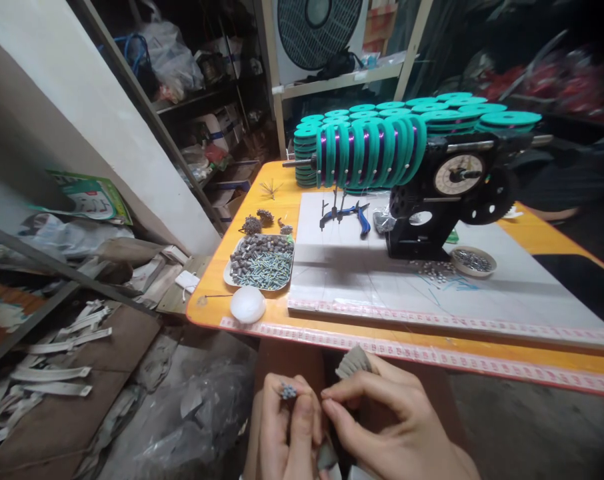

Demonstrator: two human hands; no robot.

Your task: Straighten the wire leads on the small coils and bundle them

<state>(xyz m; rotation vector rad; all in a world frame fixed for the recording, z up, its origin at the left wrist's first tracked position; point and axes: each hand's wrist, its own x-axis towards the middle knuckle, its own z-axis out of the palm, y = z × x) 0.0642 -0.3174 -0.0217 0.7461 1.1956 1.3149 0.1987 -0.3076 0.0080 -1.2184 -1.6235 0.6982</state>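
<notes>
My left hand point(287, 427) is closed, and a small bundle of grey-blue rods point(288, 391) sticks out between its thumb and fingers. Close beside it, my right hand point(397, 417) pinches with thumb and forefinger; whatever lies between those fingertips is too small to make out. A piece of grey ribbed cloth point(355, 362) shows around a finger of the right hand. Both hands are just below the table's front edge. Beyond them, a tray point(226, 275) holds many thin grey-blue rods and thicker grey pieces, with a white rounded object point(248, 305) in front of it.
A black winding machine point(415, 230) carrying green spools point(372, 152) of purple wire stands on a white board point(342, 280). Blue-handled pliers point(364, 220) lie behind. A round dish point(475, 262) of small metal parts sits right. More green spools point(509, 119) are stacked behind; shelves stand left.
</notes>
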